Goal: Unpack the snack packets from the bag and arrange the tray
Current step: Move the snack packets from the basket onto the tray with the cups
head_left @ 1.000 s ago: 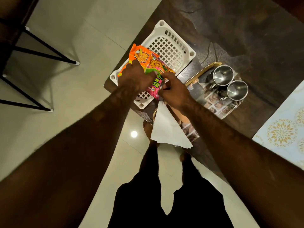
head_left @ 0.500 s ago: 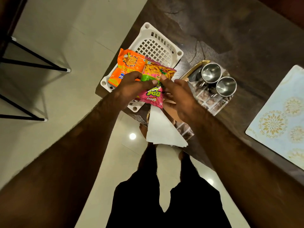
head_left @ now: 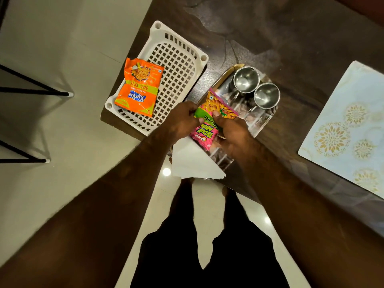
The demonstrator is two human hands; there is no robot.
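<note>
Cups [head_left: 256,88], 2, steel, behind pink Bingo packet [head_left: 209,121] gripped by my left hand [head_left: 180,121] and right hand [head_left: 232,134]; orange Kurkure packet [head_left: 138,87] in white basket [head_left: 180,57].

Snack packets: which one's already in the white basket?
The orange packet, lying flat at the basket's left end, untouched. The pink packet is held by both hands over the tray.

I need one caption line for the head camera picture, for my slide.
Both hands, left hand and right hand, hold a pink snack packet; an orange packet lies in the white basket.
</note>
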